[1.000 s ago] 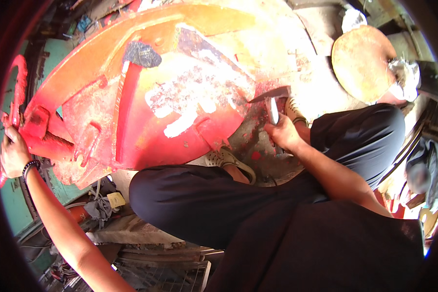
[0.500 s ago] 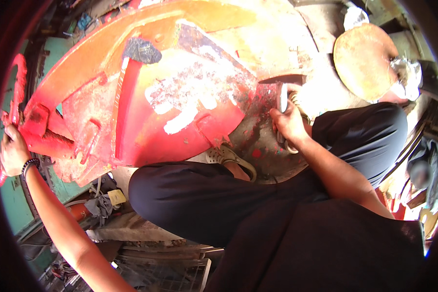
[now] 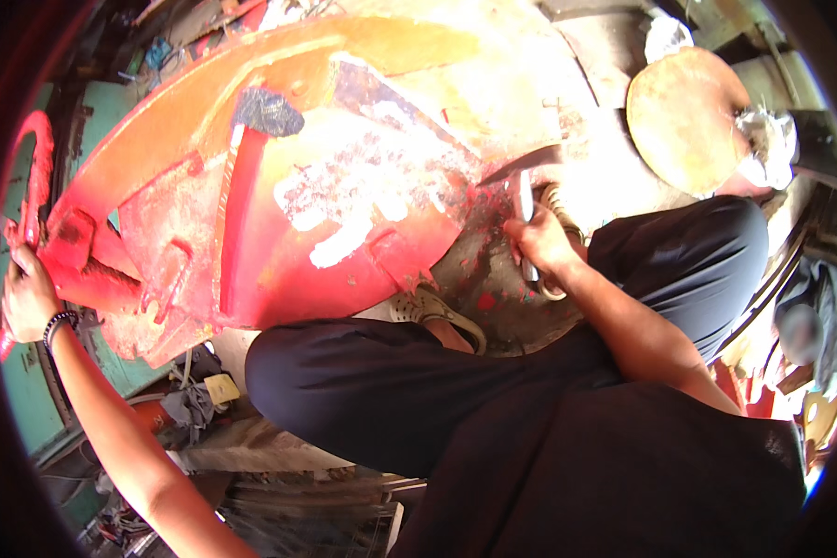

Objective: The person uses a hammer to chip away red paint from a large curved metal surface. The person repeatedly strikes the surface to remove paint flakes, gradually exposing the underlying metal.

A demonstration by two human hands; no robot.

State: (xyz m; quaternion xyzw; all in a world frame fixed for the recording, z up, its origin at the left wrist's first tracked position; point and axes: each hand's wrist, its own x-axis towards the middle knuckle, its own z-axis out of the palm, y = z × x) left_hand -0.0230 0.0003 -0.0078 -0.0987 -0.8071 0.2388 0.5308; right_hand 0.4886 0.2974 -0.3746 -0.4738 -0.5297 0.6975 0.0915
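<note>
We note the right hand point(image 3: 537, 244), clenched on a chipping hammer point(image 3: 526, 200) at centre right, has dropped back from its raised position half a second ago (head again near the flaking edge); left hand point(image 3: 25, 296) still grips the red bracket point(image 3: 74, 256) of the red steel plate point(image 3: 279, 186), so chipping continues.

Hard sunlight fell from the upper right, blowing the pale ground point(image 3: 586, 177) and the scraped patches on the red metal part point(image 3: 344, 205) out to near white. The dark trousers point(image 3: 363, 391) and the lower frame sat in deep shadow. Fisheye bending curved every edge, a black vignette ringed the view, and the rim was soft and smeared
</note>
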